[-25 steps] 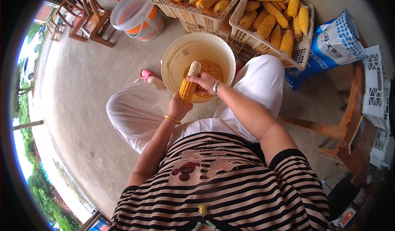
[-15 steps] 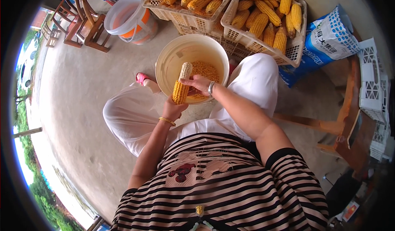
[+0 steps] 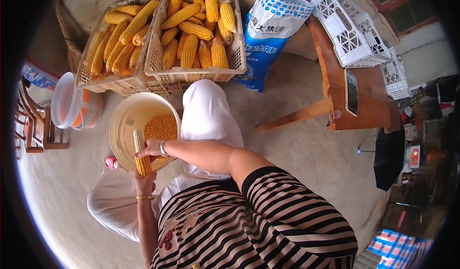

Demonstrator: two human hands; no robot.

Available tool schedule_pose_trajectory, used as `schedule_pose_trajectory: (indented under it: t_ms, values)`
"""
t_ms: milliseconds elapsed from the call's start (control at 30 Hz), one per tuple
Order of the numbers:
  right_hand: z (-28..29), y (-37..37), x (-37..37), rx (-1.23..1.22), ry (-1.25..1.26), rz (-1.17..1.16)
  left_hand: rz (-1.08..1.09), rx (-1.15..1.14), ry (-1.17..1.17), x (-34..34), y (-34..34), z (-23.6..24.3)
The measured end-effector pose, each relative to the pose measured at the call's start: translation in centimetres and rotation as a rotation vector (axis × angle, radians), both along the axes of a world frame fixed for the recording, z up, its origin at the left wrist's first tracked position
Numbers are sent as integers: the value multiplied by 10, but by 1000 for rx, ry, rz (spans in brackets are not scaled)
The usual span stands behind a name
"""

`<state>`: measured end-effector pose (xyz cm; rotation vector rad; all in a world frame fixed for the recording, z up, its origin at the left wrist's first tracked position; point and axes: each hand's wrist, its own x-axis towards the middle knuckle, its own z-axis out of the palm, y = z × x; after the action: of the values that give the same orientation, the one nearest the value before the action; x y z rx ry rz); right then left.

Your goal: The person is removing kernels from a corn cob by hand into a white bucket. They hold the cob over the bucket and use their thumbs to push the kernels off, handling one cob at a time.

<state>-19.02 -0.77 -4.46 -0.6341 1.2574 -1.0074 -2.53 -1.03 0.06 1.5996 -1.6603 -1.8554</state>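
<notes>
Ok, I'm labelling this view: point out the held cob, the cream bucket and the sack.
Held cob (image 3: 139, 141): head view, upper part.
Cream bucket (image 3: 123, 132): head view, left inner wall.
Sack (image 3: 267, 33): head view, front.

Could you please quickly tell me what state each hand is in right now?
Left hand: closed, holding the lower end of the corn cob.
Right hand: against that cob's middle; open or closed unclear.

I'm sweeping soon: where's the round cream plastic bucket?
In the head view's left half, the bucket sits in front of beige latticed plastic crates, left of the white-trousered right knee.
</notes>
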Motion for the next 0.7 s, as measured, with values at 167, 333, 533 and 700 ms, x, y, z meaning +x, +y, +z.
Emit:
schedule_pose_trajectory:
  t_ms: [167,333,533,700]
  values:
    - [-3,0,4,37,-32,-27,-20,-2,-13,-2,-1,5]
    - [-11,-3,8,54,-231,-69,-14,1,4,1,-3,2]
    - [-33,-10,12,47,-90,-73,-24,49,-8,-1,-4,2]
    - [-30,-6,15,32,-163,-134,-13,31,-9,-5,0,4]
